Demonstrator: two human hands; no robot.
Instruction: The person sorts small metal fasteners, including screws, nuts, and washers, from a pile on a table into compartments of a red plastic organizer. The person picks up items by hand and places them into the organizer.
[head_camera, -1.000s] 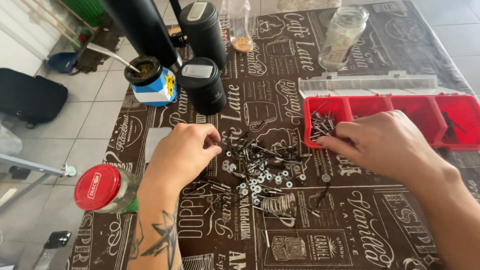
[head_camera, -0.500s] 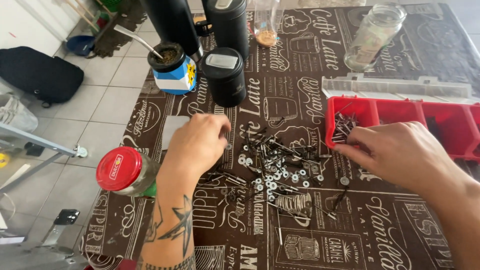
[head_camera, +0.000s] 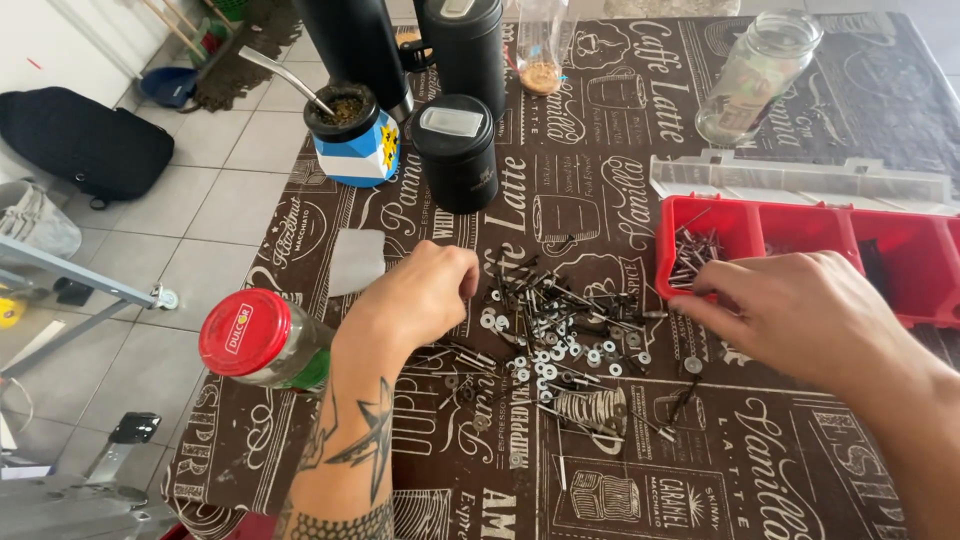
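A loose pile of dark screws and silver washers (head_camera: 560, 330) lies on the brown printed tablecloth (head_camera: 640, 480). My left hand (head_camera: 420, 295), forearm tattooed, rests at the pile's left edge with its fingers curled down among the screws. My right hand (head_camera: 800, 315) hovers at the pile's right side, fingertips pointing left, just in front of a red compartment tray (head_camera: 760, 204). The tray's left compartment holds a bunch of screws (head_camera: 690, 250). What either hand pinches is hidden under the fingers.
A jar with a red lid (head_camera: 262, 340) stands by the table's left edge near my left forearm. Behind the pile are a black canister (head_camera: 455, 150), a blue-and-white cup with a metal straw (head_camera: 352, 135), a black flask (head_camera: 350, 40) and a glass jar (head_camera: 755, 75). A clear lid (head_camera: 800, 180) lies behind the tray.
The view has shifted, so everything sits lower and further right in the picture. Both hands stay at the pile's two sides with little movement.
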